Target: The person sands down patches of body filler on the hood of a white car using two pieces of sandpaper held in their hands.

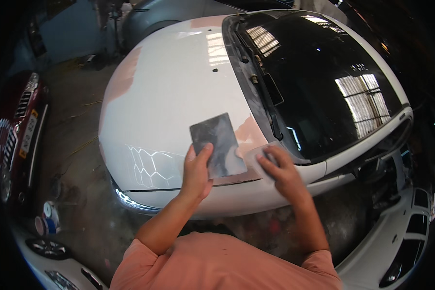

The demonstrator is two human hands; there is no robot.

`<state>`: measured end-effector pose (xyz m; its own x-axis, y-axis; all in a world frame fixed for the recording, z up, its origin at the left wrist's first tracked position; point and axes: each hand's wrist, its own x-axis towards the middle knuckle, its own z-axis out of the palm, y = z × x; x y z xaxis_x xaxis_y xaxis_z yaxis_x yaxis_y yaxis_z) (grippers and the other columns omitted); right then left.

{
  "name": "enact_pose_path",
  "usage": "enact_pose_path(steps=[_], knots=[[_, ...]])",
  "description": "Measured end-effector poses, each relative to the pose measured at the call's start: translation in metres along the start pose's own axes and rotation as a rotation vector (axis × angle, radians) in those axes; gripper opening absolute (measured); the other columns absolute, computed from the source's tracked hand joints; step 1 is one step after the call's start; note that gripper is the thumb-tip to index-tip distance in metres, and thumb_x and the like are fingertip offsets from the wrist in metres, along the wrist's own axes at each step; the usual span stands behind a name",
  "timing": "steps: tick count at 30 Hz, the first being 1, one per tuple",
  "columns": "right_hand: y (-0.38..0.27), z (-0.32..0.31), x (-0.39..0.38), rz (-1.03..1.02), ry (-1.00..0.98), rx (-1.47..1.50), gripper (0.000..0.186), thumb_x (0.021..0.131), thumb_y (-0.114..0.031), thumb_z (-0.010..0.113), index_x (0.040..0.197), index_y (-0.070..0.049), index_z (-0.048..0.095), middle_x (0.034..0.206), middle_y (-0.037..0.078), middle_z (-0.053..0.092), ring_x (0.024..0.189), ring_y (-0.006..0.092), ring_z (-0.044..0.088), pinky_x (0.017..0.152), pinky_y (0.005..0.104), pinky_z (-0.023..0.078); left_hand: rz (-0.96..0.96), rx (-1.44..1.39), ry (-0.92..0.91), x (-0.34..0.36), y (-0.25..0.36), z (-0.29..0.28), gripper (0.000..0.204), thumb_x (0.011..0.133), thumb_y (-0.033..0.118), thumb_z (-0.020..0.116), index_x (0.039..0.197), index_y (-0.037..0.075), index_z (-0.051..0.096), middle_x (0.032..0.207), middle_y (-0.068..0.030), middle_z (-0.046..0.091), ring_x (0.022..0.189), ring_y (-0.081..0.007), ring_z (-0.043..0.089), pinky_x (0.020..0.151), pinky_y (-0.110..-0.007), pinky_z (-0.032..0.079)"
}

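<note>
Two flat pieces are held left of the windshield (319,94): the left hand (196,169), farther from it, grips a dark grey rectangular plate (217,140) with its thumb over the upper face, while the right hand (282,176), nearer to it, bends its fingers over a pale, blurred pad (253,156). The plate's long axis runs roughly parallel to the windshield's base, and the pad sits between the plate's near end and the windshield's near corner. Beside that corner, just beyond the pad, a peach-coloured patch (250,133) shows on the white hood (164,96).
</note>
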<state>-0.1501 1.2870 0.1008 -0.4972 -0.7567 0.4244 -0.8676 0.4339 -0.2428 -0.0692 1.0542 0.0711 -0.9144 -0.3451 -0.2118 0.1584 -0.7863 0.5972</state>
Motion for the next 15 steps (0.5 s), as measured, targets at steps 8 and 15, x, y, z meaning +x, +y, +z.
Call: enact_pose_path(steps=[8,15], knots=[[0.026,-0.039,0.043,-0.29,0.009,-0.175,0.042,0.079,0.001,0.058,0.12,-0.008,0.064,0.125,0.008,0.062,0.126,0.0276,0.054,0.112,0.0536,0.034,0.316,0.58,-0.089,-0.013,-0.029,0.026,0.034,0.104,0.018,0.048,0.131,-0.002,0.05,0.122,-0.0086,0.061,0.108,-0.0132,0.057,0.096,-0.028,0.045],[0.015,-0.02,0.026,-0.367,-0.205,0.104,0.044,0.077,0.007,0.059,0.117,-0.009,0.068,0.123,0.011,0.063,0.116,0.0312,0.061,0.104,0.0485,0.045,0.695,0.345,0.194,-0.006,-0.025,0.031,0.044,0.104,0.02,0.051,0.141,-0.002,0.043,0.135,-0.0134,0.053,0.122,-0.018,0.051,0.106,-0.032,0.038]])
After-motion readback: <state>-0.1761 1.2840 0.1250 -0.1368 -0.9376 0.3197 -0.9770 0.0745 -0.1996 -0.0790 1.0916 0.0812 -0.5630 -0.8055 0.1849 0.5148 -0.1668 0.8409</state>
